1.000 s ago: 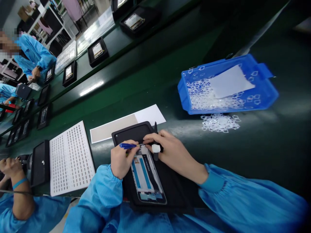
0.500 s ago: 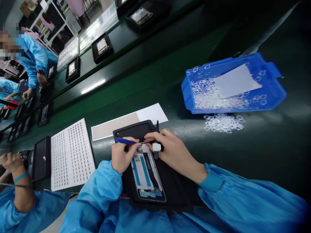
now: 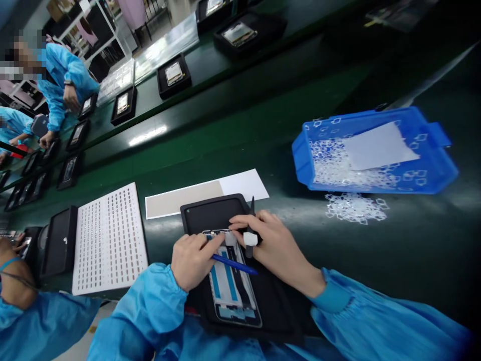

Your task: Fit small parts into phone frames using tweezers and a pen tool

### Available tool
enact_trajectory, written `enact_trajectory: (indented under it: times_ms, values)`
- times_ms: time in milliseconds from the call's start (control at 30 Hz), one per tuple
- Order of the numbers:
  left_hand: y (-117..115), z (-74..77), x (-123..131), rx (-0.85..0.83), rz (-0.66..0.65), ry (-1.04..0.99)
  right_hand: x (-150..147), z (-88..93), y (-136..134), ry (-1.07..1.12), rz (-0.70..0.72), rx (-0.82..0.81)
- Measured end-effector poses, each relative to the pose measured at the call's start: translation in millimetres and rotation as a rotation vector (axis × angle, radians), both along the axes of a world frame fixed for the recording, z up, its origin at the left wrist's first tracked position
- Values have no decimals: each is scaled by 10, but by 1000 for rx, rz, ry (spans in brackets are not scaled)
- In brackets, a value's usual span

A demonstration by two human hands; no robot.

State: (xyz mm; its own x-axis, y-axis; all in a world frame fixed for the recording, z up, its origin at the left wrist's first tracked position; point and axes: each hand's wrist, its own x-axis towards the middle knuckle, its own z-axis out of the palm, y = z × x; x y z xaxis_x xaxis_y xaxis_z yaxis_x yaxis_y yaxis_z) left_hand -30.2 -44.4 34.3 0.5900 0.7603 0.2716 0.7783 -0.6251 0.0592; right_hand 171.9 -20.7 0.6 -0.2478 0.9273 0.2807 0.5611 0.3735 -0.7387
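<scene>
An opened phone (image 3: pixel 229 281), with two blue strips and a black flex cable along its inside, lies in a black tray (image 3: pixel 210 208) in front of me. My left hand (image 3: pixel 193 258) is at its upper left, the thumb pressing on its top end. A blue pen-like stick (image 3: pixel 236 264) is held in that hand and slants across the phone. My right hand (image 3: pixel 274 245) grips black tweezers (image 3: pixel 252 206) wrapped in white, their pointed end facing away from me. Its thumb and forefinger touch the phone's upper right corner; whatever is between them is too small to make out.
A blue bin (image 3: pixel 428 173) of small clear frames and a white sheet stands right, with a loose pile (image 3: pixel 355 208) before it. Left are a white sheet of small dark pieces (image 3: pixel 110 240) and a pale strip (image 3: pixel 184 198). Co-workers (image 3: pixel 63 75) sit beyond phone trays (image 3: pixel 175 75).
The blue stick has swung from pointing up-left above the phone to lying across it, down-right. My left thumb now presses the phone's top. The camera view has shifted a little.
</scene>
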Motion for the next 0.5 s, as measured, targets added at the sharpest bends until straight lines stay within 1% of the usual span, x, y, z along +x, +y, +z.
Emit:
enact_trajectory:
  times_ms: [67,167,267,333,400,500]
  values:
    - [-25,-65,32,21,0,102,-12,-9,-4,2,1,25]
    - [-21,-87,8,-26,9,182,-23,-25,-25,12,22,41]
    - [-32,-32,-20,-136,12,222,13,-1,-26,59,44,-8]
    - [-9,32,-17,-220,34,248,66,48,26,146,16,-67]
    - [84,98,5,-273,89,255,116,104,140,253,-47,-113]
    - [352,164,54,-284,252,263,122,135,397,364,-97,-153]
